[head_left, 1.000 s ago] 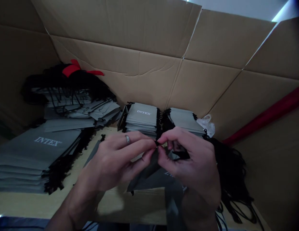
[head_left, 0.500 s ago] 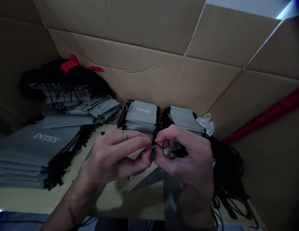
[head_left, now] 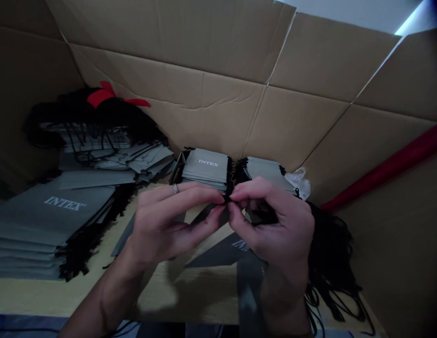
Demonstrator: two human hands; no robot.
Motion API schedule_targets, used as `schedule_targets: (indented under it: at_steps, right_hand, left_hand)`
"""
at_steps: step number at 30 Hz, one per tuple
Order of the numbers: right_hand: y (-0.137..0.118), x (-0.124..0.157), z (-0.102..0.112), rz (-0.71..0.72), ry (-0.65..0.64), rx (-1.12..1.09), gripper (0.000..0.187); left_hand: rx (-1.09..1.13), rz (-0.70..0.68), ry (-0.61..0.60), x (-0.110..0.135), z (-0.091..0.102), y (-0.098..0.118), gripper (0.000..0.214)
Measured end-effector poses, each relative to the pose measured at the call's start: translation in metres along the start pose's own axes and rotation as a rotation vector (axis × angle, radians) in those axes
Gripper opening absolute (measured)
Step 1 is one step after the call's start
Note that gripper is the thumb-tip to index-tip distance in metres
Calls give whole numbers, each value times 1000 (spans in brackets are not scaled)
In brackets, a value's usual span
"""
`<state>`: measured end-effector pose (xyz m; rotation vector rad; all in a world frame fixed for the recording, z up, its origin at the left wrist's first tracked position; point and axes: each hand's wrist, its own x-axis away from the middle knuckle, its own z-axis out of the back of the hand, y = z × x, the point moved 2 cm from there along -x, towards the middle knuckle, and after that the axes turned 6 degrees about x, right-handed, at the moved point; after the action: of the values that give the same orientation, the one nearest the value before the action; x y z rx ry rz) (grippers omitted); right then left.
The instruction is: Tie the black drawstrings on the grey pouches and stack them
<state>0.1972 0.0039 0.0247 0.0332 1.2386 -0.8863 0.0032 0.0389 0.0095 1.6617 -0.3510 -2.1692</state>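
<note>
Head view, centre frame: the left hand (head_left: 158,223) and right hand (head_left: 279,220) meet fingertip to fingertip, each grip pinching a small black cord (head_left: 226,199). The left thumb has just straightened from its tighter curl of half a second ago, and more white lettering shows on the grey pouch (head_left: 214,253) just below, over the desk (head_left: 193,295). The pinch holds, so the fine cord work looks unfinished; whether the cord joins that pouch, I can't tell.
</note>
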Motion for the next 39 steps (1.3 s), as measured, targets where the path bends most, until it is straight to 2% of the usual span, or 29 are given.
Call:
schedule_targets:
  at_steps: [5, 10, 12, 16, 20, 25, 29, 33, 39]
  right_hand:
    - [-1, 0, 1, 21, 20, -9, 22]
    - [1, 1, 1, -194, 45, -41, 12]
    - [1, 0, 1, -230, 40, -40, 10]
    - [-1, -1, 0, -213, 27, -44, 13]
    - [-1, 0, 0, -215, 15, -91, 13]
    - [1, 0, 1, -244, -28, -141, 10]
    - [2, -1, 0, -263, -48, -176, 9]
    - [3, -1, 1, -306, -72, -250, 9]
    - [5, -1, 0, -333, -106, -292, 8]
  left_hand:
    - [186, 6, -4, -5, -1, -7, 27]
    - [116, -24, -32, -7, -1, -3, 26]
    - [98, -15, -53, -7, -1, 0, 25]
    - [116, -33, -72, -6, -2, -1, 25]
    - [193, 40, -33, -4, -6, -9, 33]
    - [263, -88, 20, -5, -8, -11, 32]
    - [238, -38, 38, -7, -8, -9, 27]
    - [243, -47, 58, -9, -8, -6, 27]
    - [261, -37, 15, -7, -5, -6, 29]
